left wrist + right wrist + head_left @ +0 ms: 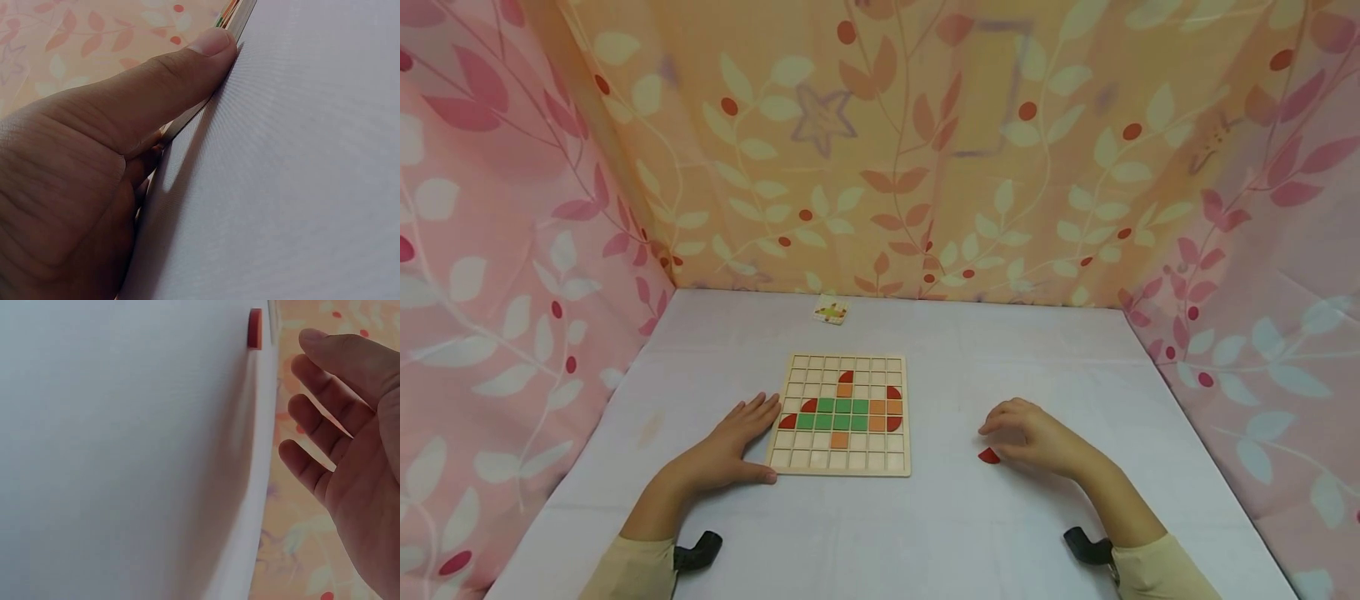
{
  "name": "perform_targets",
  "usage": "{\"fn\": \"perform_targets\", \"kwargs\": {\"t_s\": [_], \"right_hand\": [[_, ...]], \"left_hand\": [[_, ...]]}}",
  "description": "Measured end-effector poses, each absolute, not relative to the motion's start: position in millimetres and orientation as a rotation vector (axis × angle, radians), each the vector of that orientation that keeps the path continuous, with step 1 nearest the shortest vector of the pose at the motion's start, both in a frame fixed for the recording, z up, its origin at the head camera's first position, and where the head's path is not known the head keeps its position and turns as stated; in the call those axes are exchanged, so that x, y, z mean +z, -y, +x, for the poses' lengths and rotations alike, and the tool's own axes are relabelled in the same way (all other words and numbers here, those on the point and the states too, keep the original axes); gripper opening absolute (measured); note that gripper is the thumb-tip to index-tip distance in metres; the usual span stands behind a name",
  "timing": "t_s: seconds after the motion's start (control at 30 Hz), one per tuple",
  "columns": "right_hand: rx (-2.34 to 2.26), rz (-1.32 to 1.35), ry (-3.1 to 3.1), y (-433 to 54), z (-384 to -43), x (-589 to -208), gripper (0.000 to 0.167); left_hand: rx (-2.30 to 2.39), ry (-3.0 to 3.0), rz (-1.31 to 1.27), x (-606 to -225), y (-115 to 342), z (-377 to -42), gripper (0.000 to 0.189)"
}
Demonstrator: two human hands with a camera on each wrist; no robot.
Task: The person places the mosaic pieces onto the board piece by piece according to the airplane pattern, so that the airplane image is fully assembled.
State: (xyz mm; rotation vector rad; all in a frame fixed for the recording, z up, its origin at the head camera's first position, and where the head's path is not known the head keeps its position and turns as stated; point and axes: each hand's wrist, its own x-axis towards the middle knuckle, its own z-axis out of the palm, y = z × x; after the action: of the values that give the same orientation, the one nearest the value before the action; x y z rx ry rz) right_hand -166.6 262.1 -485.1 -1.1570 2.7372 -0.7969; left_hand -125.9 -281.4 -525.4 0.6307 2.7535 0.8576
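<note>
A square wooden grid board (886, 460) lies left of the middle in the head view. Green squares (843, 406), orange squares (839, 440) and red quarter-round pieces (893, 392) fill some of its cells. My left hand (722, 450) rests at the board's left side, thumb at the near corner and fingers spread along the edge. To the right, one loose red quarter-round piece (988, 456) lies on the cloth. Close over it hovers my right hand (1033, 435), fingers loosely bent and holding nothing. The right wrist view shows a gap between those fingers and the red piece (255, 329).
A small patterned card (831, 311) lies behind the board, near the back of the white-covered table (940, 533). Floral curtains (895, 167) hang at the back and both sides. Black wrist-worn devices (700, 552) sit at both sleeves.
</note>
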Motion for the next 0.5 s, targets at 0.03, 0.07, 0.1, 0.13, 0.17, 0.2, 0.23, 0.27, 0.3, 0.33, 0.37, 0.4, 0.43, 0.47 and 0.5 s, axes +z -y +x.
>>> {"fn": "perform_targets", "kwargs": {"t_s": [0.03,0.07,0.1,0.13,0.17,0.2,0.23,0.27,0.3,0.33,0.37,0.4,0.43,0.47,0.5], "right_hand": [[-0.806,-1.17,-2.725,-262.9,-166.8,-487.0,0.03],[-0.812,-1.185,-2.715,-263.7,-167.0,-488.9,0.03],[-0.812,-1.202,-2.707,-264.5,-167.5,-490.9,0.03],[-0.815,-1.219,-2.698,-265.1,-167.8,-492.4,0.03],[-0.813,-1.236,-2.691,-265.6,-168.4,-494.0,0.03],[-0.812,-1.257,-2.682,-266.0,-168.9,-495.4,0.03],[-0.808,-1.269,-2.673,-266.2,-169.3,-496.3,0.031],[-0.806,-1.281,-2.664,-266.3,-169.9,-497.1,0.031],[-0.803,-1.292,-2.655,-266.3,-170.4,-497.8,0.032],[-0.799,-1.301,-2.647,-266.1,-170.7,-498.1,0.032],[-0.793,-1.308,-2.64,-266.0,-170.9,-498.3,0.033],[-0.784,-1.312,-2.637,-265.9,-170.9,-498.2,0.033],[-0.773,-1.314,-2.637,-265.7,-170.9,-498.0,0.034],[-0.764,-1.321,-2.636,-265.6,-170.8,-498.0,0.034],[-0.753,-1.321,-2.637,-265.6,-170.7,-497.7,0.035]], "left_hand": [[0.858,-2.753,0.631,-525.2,281.4,-125.9,0.12],[0.858,-2.752,0.632,-525.0,281.4,-125.8,0.12],[0.856,-2.754,0.633,-524.8,281.4,-125.8,0.12],[0.854,-2.754,0.634,-524.5,281.3,-125.7,0.12],[0.853,-2.756,0.636,-524.3,281.3,-125.7,0.12],[0.848,-2.758,0.638,-524.2,281.4,-125.8,0.12],[0.847,-2.758,0.638,-524.1,281.4,-125.7,0.12],[0.844,-2.759,0.639,-524.0,281.4,-125.7,0.12],[0.844,-2.759,0.639,-524.0,281.4,-125.7,0.12],[0.845,-2.759,0.637,-524.0,281.4,-125.7,0.12],[0.842,-2.759,0.638,-524.2,281.4,-125.7,0.12],[0.841,-2.759,0.636,-524.5,281.5,-125.8,0.12],[0.842,-2.759,0.636,-524.8,281.5,-125.9,0.12],[0.841,-2.759,0.637,-525.5,281.8,-126.1,0.12],[0.841,-2.759,0.637,-525.9,282.0,-126.2,0.121]]}}
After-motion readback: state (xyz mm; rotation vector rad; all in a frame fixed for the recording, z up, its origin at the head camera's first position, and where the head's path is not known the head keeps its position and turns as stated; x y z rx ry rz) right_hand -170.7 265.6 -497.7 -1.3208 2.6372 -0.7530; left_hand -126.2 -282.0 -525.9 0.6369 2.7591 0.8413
